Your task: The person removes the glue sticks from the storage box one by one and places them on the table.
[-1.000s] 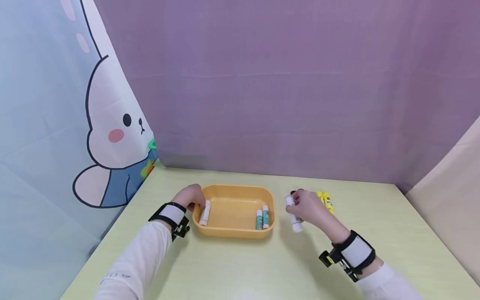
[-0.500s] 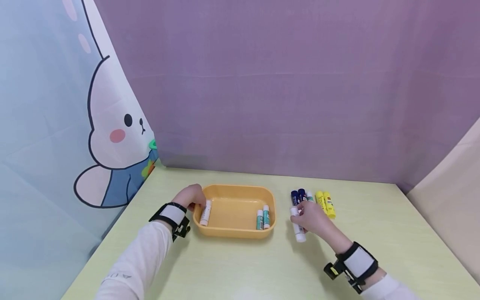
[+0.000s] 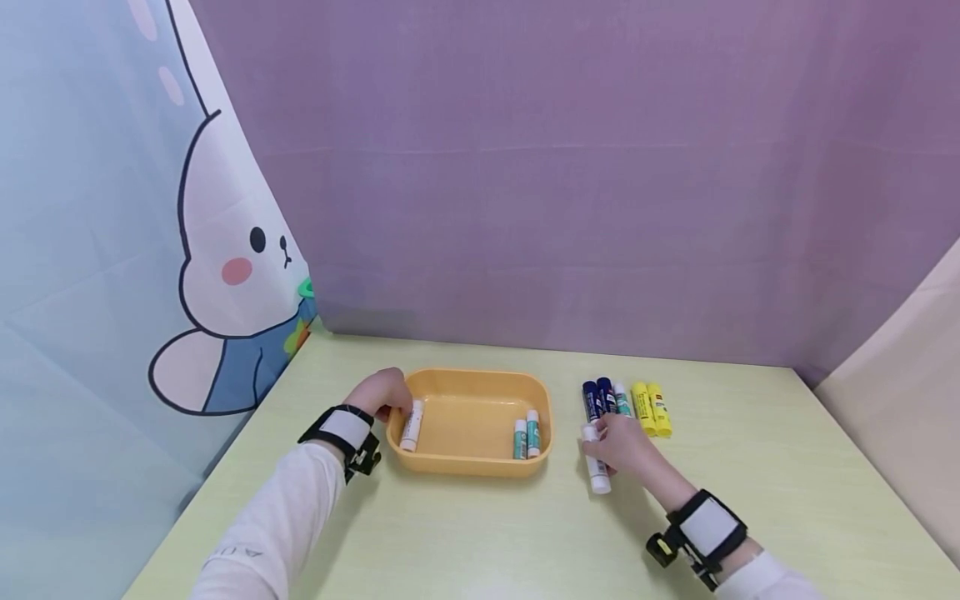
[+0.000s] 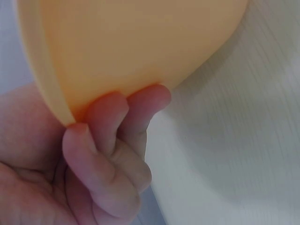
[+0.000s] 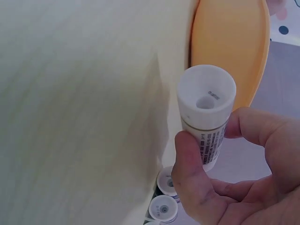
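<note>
Right hand (image 3: 626, 450): fingers (image 5: 192, 164) pinch white glue stick (image 3: 596, 462) mid-barrel, low over surface (image 3: 487, 533), just right of orange tray (image 3: 468, 375).

Left hand (image 3: 378, 392): fingers (image 4: 112, 117) curled round tray's left rim.

Stick likely light, rigid, smooth plastic, may slip; hold round labelled barrel.

Beyond right fingers: row of blue, teal, yellow sticks (image 3: 626, 404).

Label print on held stick too small to read.

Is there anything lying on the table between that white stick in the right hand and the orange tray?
Nothing visible. The right hand holds the white stick beside the tray, with only bare table between them. The other sticks lie behind it, off to the side.
</note>
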